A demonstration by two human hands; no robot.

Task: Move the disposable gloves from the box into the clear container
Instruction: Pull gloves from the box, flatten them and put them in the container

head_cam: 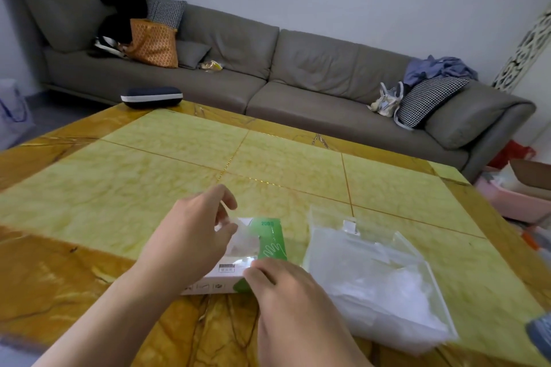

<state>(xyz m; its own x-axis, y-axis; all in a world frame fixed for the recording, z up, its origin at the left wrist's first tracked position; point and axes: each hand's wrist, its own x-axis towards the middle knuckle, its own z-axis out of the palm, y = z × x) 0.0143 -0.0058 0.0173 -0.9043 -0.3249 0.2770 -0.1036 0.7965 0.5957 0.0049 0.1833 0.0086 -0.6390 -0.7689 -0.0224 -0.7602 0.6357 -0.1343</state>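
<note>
My right hand point(286, 292) is resting at the near right corner of the box point(238, 262), its fingers point(256, 272) loosely curled and pressing on the box's top edge; I cannot tell whether they are pinching anything. My left hand point(190, 235) is reaching over the box from the left, its thumb and fingers pinching a thin, see-through disposable glove point(243, 237) that is sticking up out of the opening in the top. The box, white and green with a hand outline printed on it, is lying flat on the yellow marble worktop point(149, 176). Just to its right the clear container point(378, 274) is sitting open, with a crumpled heap of clear gloves inside. Farther off, a dark glasses case point(151, 96) is lying at the worktop's far left edge. Beyond that, a long grey sofa point(298, 68) is standing against the wall, carrying cushions, bags and clothes.
</note>
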